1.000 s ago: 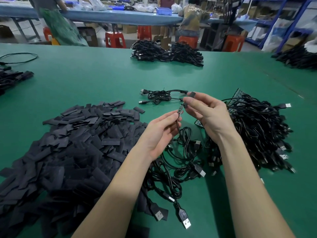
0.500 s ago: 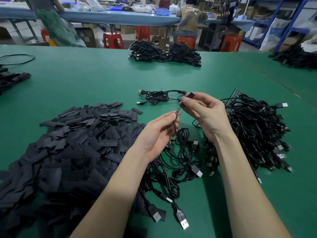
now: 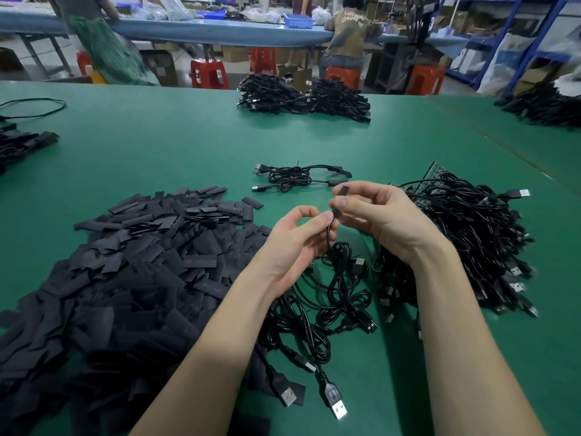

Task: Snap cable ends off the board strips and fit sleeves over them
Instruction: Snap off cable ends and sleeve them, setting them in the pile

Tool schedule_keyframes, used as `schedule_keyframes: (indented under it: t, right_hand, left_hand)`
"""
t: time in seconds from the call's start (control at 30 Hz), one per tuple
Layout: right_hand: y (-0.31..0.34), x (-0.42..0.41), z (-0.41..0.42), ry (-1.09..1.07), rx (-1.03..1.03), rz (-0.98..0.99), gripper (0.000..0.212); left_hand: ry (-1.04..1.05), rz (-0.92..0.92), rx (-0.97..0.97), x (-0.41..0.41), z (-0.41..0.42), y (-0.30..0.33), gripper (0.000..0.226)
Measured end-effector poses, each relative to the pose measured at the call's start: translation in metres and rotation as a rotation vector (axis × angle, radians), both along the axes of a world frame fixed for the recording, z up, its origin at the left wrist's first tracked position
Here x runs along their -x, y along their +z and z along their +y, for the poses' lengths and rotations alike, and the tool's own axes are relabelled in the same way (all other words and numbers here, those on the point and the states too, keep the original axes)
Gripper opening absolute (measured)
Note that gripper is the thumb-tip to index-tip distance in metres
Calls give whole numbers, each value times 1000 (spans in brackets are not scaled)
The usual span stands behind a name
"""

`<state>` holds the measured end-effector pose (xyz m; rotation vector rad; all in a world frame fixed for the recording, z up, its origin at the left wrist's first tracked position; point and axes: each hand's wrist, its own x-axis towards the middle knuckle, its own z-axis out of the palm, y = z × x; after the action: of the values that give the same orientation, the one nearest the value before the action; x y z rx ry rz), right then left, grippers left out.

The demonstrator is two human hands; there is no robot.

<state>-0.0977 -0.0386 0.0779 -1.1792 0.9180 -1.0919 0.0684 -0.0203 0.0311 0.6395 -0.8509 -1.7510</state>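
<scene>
Left hand (image 3: pixel 295 247) pinching the cable (image 3: pixel 329 243) just under its end, right hand (image 3: pixel 377 215) pinching a sleeve (image 3: pixel 343 190) between thumb and fingers. Compared with a second ago, showing no bare board at the cable tip, the hands now closer together: probably sliding the sleeve over the end, fit nearly made. Meeting at the middle, the sleeve at 12 o'clock of the left fingertips, cable hanging toward 6. Lying at 9 o'clock, the sleeve pile (image 3: pixel 125 278); at 3 o'clock, the cable heap (image 3: pixel 465 243) over board strips (image 3: pixel 435 171); at 12 o'clock, two finished cables (image 3: pixel 292 179) on the table (image 3: pixel 157 152)
</scene>
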Motion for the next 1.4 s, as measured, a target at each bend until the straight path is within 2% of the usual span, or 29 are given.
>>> schedule_keyframes:
  t: [0.13,0.47,0.67,1.03,1.23,1.4]
  right_hand:
    - [1,6,-2,-99,-15,-50,32]
    - [2,5,-5,-180,-70,-58,14]
    - [2,2,-6,-182,-69,-13,40]
    - [2,5,-3,-42,-58,68,14]
    - [4,5,-1,-38,-49,94,21]
    - [1,-4,3,-121,96,101,30]
  left_hand:
    - [72,-158,100,4,1,-5,30]
    - [295,-321,308,7,0,-6,18]
    - [348,-340,316,7,-1,-7,15]
    - [333,-275,293,7,1,-8,21]
    - [325,-302,281,8,0,-11,21]
    - [341,-294,268,8,-1,-9,20]
